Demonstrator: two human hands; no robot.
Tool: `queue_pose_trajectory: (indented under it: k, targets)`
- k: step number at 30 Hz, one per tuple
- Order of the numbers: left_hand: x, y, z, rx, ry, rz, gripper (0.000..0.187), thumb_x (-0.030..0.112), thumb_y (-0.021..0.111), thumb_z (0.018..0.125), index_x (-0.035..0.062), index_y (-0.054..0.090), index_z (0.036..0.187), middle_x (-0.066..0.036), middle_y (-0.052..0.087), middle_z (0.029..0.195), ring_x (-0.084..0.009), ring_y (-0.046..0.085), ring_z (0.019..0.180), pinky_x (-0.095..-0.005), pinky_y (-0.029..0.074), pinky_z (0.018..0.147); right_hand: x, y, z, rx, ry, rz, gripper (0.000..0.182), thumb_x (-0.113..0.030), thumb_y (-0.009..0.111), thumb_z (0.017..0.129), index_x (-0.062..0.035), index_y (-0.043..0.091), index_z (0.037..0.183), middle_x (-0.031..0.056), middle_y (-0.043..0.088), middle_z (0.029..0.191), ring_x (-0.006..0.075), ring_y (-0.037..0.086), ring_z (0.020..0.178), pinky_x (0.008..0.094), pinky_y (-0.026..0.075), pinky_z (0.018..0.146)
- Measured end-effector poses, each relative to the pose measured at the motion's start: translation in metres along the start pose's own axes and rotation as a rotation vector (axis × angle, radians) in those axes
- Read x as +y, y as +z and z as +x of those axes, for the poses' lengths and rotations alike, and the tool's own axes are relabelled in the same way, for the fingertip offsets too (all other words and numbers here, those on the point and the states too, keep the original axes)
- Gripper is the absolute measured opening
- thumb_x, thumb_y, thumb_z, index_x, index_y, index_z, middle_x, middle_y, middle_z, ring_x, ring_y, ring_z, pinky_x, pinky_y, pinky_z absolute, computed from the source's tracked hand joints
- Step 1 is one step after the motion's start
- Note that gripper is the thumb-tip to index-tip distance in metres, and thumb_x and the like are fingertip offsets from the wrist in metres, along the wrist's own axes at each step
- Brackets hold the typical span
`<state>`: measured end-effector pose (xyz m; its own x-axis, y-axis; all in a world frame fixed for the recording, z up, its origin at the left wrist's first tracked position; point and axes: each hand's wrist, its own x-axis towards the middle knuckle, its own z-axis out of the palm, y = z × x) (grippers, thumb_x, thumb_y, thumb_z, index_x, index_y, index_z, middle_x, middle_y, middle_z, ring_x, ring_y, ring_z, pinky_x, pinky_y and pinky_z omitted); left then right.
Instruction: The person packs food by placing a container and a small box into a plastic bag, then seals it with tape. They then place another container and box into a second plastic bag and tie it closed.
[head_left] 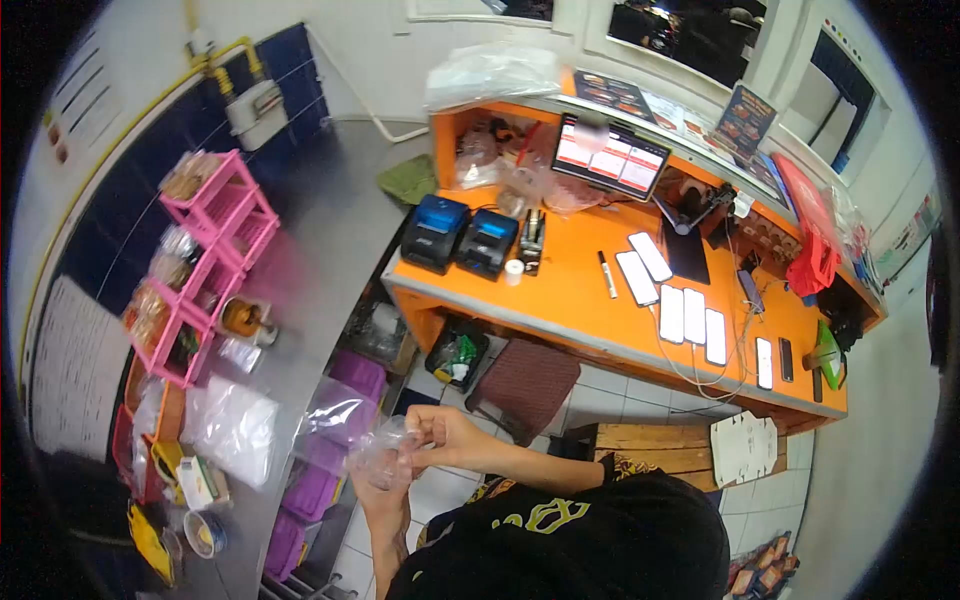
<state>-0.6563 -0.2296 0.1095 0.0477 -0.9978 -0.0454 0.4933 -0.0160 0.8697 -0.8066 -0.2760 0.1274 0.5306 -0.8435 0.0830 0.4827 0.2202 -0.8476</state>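
Both of my hands are held in front of my body with a clear plastic bag [345, 412] between them. My left hand [384, 492] is closed around the crumpled lower part of the bag. With bent fingers, my right hand [440, 436] pinches the bag's gathered side just above. Whether anything lies inside the bag I cannot make out. Beside my hands, on the steel counter [345, 215], lies a stack of clear plastic bags [235, 428].
A pink stacked rack [215, 265] with packets stands on the steel counter. Purple bins [322, 470] are below. The orange desk [570, 270] carries printers [435, 233], a tablet [610, 157] and several phones [672, 314]. A maroon-topped stool [525, 388] and a wooden bench [655, 450] stand nearby.
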Motion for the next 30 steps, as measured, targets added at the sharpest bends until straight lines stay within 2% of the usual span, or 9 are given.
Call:
queue_pose_trajectory:
  k: [5, 13, 17, 19, 21, 25, 27, 29, 30]
  targets:
    - [0.042, -0.081, -0.070, 0.242, 0.006, 0.173, 0.055, -0.003, 0.071, 0.068, 0.0012, 0.036, 0.110, -0.008, 0.055, 0.089, -0.0152, 0.057, 0.075, -0.0267, 0.048, 0.063, 0.073, 0.073, 0.007, -0.169, 0.078, 0.124, 0.020, -0.007, 0.064, 0.079, -0.0092, 0.044, 0.079, -0.0016, 0.055, 0.080, 0.0086, 0.055, 0.086, 0.0245, 0.044, 0.074]
    - [0.115, -0.197, -0.182, 0.026, 0.054, 0.197, 0.041, 0.015, 0.074, 0.069, -0.0007, 0.047, 0.096, -0.007, 0.053, 0.082, -0.0146, 0.053, 0.075, -0.0282, 0.044, 0.067, 0.107, 0.173, 0.020, -0.385, 0.357, 0.608, 0.012, -0.014, 0.062, 0.080, -0.0059, 0.054, 0.079, 0.0022, 0.056, 0.074, 0.0097, 0.051, 0.064, 0.0224, 0.040, 0.059]
    - [0.139, -0.210, -0.186, 0.220, 0.567, 0.272, 0.023, 0.027, 0.056, 0.085, 0.0065, 0.046, 0.085, -0.004, 0.046, 0.088, -0.0140, 0.043, 0.076, -0.0295, 0.036, 0.063, 0.146, 0.208, 0.025, -0.675, 0.366, -0.016, 0.017, -0.015, 0.064, 0.082, -0.0053, 0.051, 0.075, -0.0013, 0.050, 0.067, 0.0031, 0.046, 0.059, 0.0180, 0.035, 0.049]
    - [0.141, -0.230, -0.193, 0.189, 0.484, -0.106, 0.029, 0.032, 0.061, 0.082, 0.0086, 0.044, 0.084, -0.010, 0.042, 0.108, -0.0134, 0.046, 0.080, -0.0209, 0.038, 0.064, 0.157, 0.233, 0.022, -0.906, 0.470, -0.030, 0.015, -0.012, 0.063, 0.082, -0.0051, 0.051, 0.076, -0.0021, 0.051, 0.068, 0.0036, 0.046, 0.059, 0.0193, 0.036, 0.050]
    - [0.136, -0.235, -0.197, 0.274, 0.465, -0.214, 0.031, 0.032, 0.060, 0.083, 0.0081, 0.041, 0.078, -0.008, 0.042, 0.103, -0.0112, 0.046, 0.075, -0.0189, 0.038, 0.060, 0.138, 0.239, 0.039, -0.814, 0.438, -0.059, 0.016, -0.010, 0.063, 0.082, -0.0039, 0.050, 0.076, -0.0014, 0.050, 0.067, 0.0057, 0.048, 0.062, 0.0220, 0.039, 0.054]
    - [0.125, -0.252, -0.206, 0.308, 0.014, 0.435, 0.037, 0.035, 0.062, 0.083, 0.0090, 0.039, 0.071, -0.003, 0.047, 0.085, -0.0103, 0.042, 0.063, -0.0233, 0.039, 0.055, 0.141, 0.254, 0.082, -0.680, 0.422, 0.521, 0.025, -0.026, 0.058, 0.086, -0.0043, 0.048, 0.080, 0.0025, 0.048, 0.067, 0.0121, 0.047, 0.061, 0.0245, 0.039, 0.052]
    - [0.122, -0.284, -0.196, 0.056, 0.211, 0.303, 0.032, 0.036, 0.061, 0.083, 0.0071, 0.048, 0.086, -0.006, 0.053, 0.083, -0.0124, 0.047, 0.067, -0.0257, 0.044, 0.059, 0.152, 0.264, 0.095, -0.730, 0.637, 0.607, 0.027, -0.030, 0.059, 0.085, -0.0064, 0.047, 0.080, 0.0025, 0.050, 0.073, 0.0107, 0.047, 0.062, 0.0254, 0.039, 0.056]
    - [0.134, -0.286, -0.171, 0.318, 0.399, -0.005, 0.034, 0.036, 0.060, 0.083, 0.0064, 0.047, 0.094, -0.006, 0.053, 0.083, -0.0126, 0.048, 0.068, -0.0258, 0.044, 0.059, 0.187, 0.265, 0.108, -0.706, 0.891, 0.154, 0.027, -0.032, 0.060, 0.085, -0.0069, 0.049, 0.085, 0.0011, 0.052, 0.077, 0.0085, 0.047, 0.063, 0.0243, 0.039, 0.059]
    - [0.137, -0.293, -0.163, 0.493, 0.588, -0.320, 0.038, 0.037, 0.060, 0.083, 0.0057, 0.046, 0.101, -0.006, 0.053, 0.083, -0.0128, 0.048, 0.069, -0.0259, 0.044, 0.060, 0.207, 0.273, 0.112, -0.836, 0.686, 0.195, 0.028, -0.031, 0.062, 0.084, -0.0058, 0.052, 0.089, -0.0018, 0.053, 0.078, 0.0059, 0.047, 0.064, 0.0203, 0.038, 0.057]
